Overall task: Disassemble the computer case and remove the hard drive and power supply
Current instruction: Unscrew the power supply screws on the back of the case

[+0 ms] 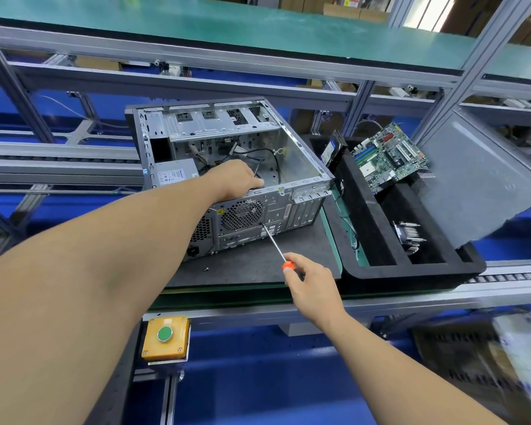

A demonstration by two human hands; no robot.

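Orange-handled screwdriver (275, 243) in right hand (311, 282) meets case (276, 210).

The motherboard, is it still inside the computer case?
No, the motherboard lies outside the computer case, propped in the black foam tray beside it.

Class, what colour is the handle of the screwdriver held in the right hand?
Orange, seen in the head view: the screwdriver handle pokes out above the right hand.

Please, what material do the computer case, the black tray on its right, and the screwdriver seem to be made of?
Computer case: probably bare sheet steel, dull silver; stamped holes and folded edges show it.
Black tray: likely foam, matte, with thick, soft-looking walls.
Screwdriver: bright metal shaft; the orange handle end looks like glossy plastic, mostly hidden in the right hand.
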